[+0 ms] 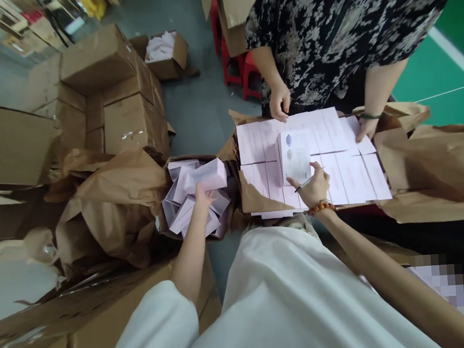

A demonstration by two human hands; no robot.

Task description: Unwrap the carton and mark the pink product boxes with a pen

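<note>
My left hand (204,195) is closed around the near side of a pale pink open box (210,174), held over a carton (232,216) full of similar pink boxes (183,215). My right hand (315,187) has a thin pen (303,185) between its fingers. Its thumb and fingertips are at the lower right corner of a pale box with a printed label (296,156). That labelled box lies on top of rows of pink boxes (351,176), which fill a paper-lined carton in front of me.
Across the carton stands a person in a floral top (326,40), with one hand (366,128) on the boxes and the other hand (279,100) near the far edge. Crumpled brown paper (110,203) and large cartons (102,87) are at left. Red stools (234,68) stand behind.
</note>
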